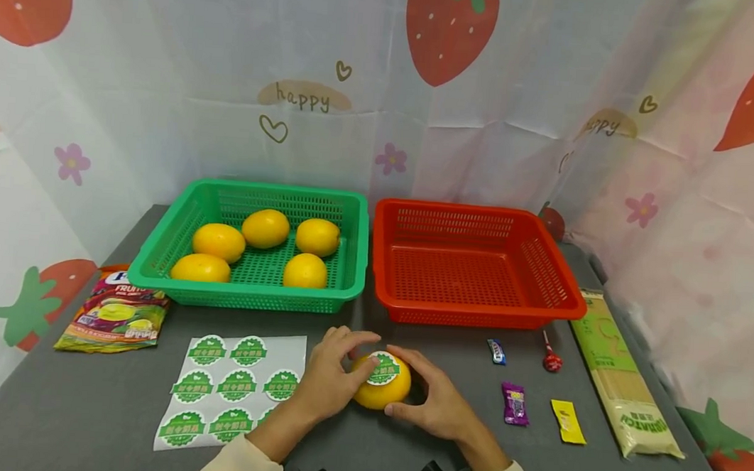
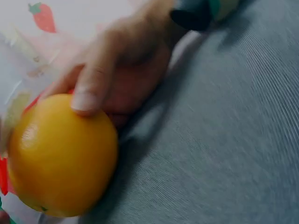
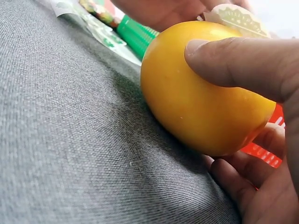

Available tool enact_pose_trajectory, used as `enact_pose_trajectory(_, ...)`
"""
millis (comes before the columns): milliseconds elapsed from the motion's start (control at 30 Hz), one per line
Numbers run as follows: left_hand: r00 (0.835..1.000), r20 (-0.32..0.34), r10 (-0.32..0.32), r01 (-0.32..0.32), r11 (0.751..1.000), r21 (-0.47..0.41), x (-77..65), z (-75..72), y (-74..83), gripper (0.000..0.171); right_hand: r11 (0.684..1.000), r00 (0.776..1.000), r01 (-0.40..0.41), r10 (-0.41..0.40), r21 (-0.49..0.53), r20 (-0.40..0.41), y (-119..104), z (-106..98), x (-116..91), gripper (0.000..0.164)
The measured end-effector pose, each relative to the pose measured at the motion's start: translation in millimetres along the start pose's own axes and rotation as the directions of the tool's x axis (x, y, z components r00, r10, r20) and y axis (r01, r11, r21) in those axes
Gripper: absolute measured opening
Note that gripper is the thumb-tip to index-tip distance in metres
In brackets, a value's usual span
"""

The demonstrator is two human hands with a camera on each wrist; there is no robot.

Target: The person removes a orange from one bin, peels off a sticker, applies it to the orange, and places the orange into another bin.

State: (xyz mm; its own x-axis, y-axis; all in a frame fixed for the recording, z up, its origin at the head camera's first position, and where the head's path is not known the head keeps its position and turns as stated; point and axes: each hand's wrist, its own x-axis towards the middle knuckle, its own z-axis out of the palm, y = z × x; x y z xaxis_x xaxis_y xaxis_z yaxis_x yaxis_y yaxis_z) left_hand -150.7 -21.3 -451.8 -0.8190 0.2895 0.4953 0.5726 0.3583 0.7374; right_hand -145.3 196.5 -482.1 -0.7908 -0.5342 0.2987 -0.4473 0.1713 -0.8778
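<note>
Left hand (image 1: 331,372): At the lower centre of the frame, its thumb lay on the left edge of the round sticker (image 1: 391,367), with the index finger arched beside the orange fruit (image 1: 381,399); whether the thumb pinched or merely pressed could not be told.
Round sticker: One, atop the fruit. Good work here seemed to call for smoothing from the middle outward, easing the rim down without creases; whether every edge lay flat was unclear.
Orange fruit: One, at the lower centre of the frame. A firm, gentle hold looked best to stop the rounded skin rolling.
Right hand (image 1: 435,402): Its fingers curved round the fruit and gripped it, thumb near, index finger far, a sound place for steadying.
Snack bag (image 1: 113,318): One, at the left of the frame.
Green basket (image 1: 246,288): One, left of centre, bearing five fruits (image 1: 266,228).
Sticker sheet (image 1: 285,352): One, lower left; seven stickers showed, an eighth partly hidden by the left arm.
Red basket (image 1: 475,310): One, right of centre.
Wrapped sweets (image 1: 515,404): Three, lower right: blue-and-white, purple, yellow.
Lollipop (image 1: 552,362): One, above the yellow sweet.
Noodle packet (image 1: 625,380): One, at the far right.
</note>
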Motion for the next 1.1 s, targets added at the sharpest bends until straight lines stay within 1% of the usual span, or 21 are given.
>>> enact_pose_trajectory(67,0.998,0.025,0.056,-0.056,0.998,0.003,-2.8,2.4,-2.8,0.026,1.0,1.0,0.009,-0.009,-0.005,-0.001,0,1,0,0.076)
enact_pose_trajectory(100,0.997,0.049,0.063,-0.063,0.998,-0.005,-3.8,3.7,-4.3,0.028,1.0,1.0,0.011,-0.011,-0.007,-0.002,1,1,0,0.076)
enact_pose_trajectory(133,0.996,0.075,0.054,-0.052,0.998,-0.021,-5.2,5.3,-6.1,0.029,1.0,1.0,0.011,-0.011,-0.004,-0.003,1,1,0,0.077)
enact_pose_trajectory(167,0.994,0.101,0.032,-0.028,0.999,-0.036,-6.3,6.9,-7.9,0.03,1.0,1.0,0.018,-0.018,-0.004,-0.004,2,1,0,0.077)
enact_pose_trajectory(233,0.989,0.145,-0.031,0.043,0.996,-0.079,-7.9,9.4,-10.6,0.035,0.999,1.0,0.026,-0.026,0.018,0.001,1,1,0,0.076)
enact_pose_trajectory(300,0.982,0.168,-0.08,0.101,0.988,-0.114,-8.9,11.4,-12.6,0.04,0.996,1.0,0.015,-0.015,0.088,-0.001,-1,1,0,0.069)
enact_pose_trajectory(367,0.978,0.181,-0.104,0.129,0.983,-0.132,-9.1,12.5,-13.5,0.044,0.984,0.999,-0.024,0.029,0.175,-0.025,-5,3,1,0.058)
enact_pose_trajectory(433,0.977,0.185,-0.108,0.133,0.983,-0.128,-8.7,12.6,-13.5,0.047,0.968,0.991,-0.089,0.111,0.233,-0.081,-12,6,5,0.045)
enact_pose_trajectory(467,0.977,0.187,-0.105,0.128,0.985,-0.119,-8.2,12.2,-13.7,0.048,0.962,0.981,-0.123,0.155,0.243,-0.114,-15,9,7,0.04)
enact_pose_trajectory(533,0.972,0.213,-0.102,0.128,0.985,-0.115,-6.5,9.7,-14.1,0.048,0.95,0.952,-0.2,0.246,0.241,-0.181,-19,14,11,0.034)
enact_pose_trajectory(600,0.956,0.276,-0.103,0.148,0.978,-0.148,-4.0,5.3,-16.6,0.045,0.941,0.925,-0.249,0.301,0.229,-0.233,-21,17,14,0.032)
enact_pose_trajectory(667,0.925,0.367,-0.097,0.179,0.964,-0.197,0.2,-1.5,-20.5,0.042,0.933,0.911,-0.27,0.328,0.238,-0.249,-21,18,15,0.031)
enact_pose_trajectory(733,0.884,0.461,-0.076,0.213,0.944,-0.254,5.3,-8.9,-25.7,0.04,0.925,0.913,-0.27,0.334,0.269,-0.233,-21,17,15,0.034)
enact_pose_trajectory(800,0.844,0.534,-0.055,0.237,0.93,-0.279,10.0,-15.5,-30.3,0.04,0.911,0.925,-0.269,0.335,0.312,-0.181,-20,13,14,0.039)
enact_pose_trajectory(833,0.829,0.558,-0.045,0.242,0.928,-0.284,12.0,-18.1,-31.7,0.041,0.902,0.931,-0.273,0.335,0.334,-0.145,-19,10,13,0.041)
enact_pose_trajectory(867,0.818,0.574,-0.039,0.244,0.927,-0.284,13.6,-19.8,-32.8,0.042,0.89,0.937,-0.277,0.334,0.361,-0.104,-18,7,12,0.044)
enact_pose_trajectory(900,0.813,0.581,-0.04,0.248,0.927,-0.283,14.8,-21.2,-33.1,0.042,0.875,0.94,-0.285,0.334,0.39,-0.062,-17,5,12,0.046)
enact_pose_trajectory(967,0.812,0.581,-0.055,0.266,0.921,-0.285,15.9,-22.2,-32.1,0.042,0.845,0.94,-0.309,0.341,0.437,0.005,-17,-2,10,0.047)
enact_pose_trajectory(1033,0.811,0.578,-0.095,0.317,0.901,-0.297,15.7,-21.5,-29.4,0.04,0.853,0.938,-0.325,0.346,0.408,0.024,-19,-11,6,0.047)
enact_pose_trajectory(1067,0.809,0.576,-0.117,0.348,0.885,-0.31,15.5,-20.6,-27.9,0.041,0.871,0.939,-0.321,0.343,0.373,0.008,-22,-16,5,0.046)
enact_pose_trajectory(1100,0.808,0.573,-0.136,0.377,0.867,-0.325,15.4,-19.6,-25.8,0.042,0.889,0.942,-0.306,0.334,0.341,-0.026,-26,-24,3,0.045)
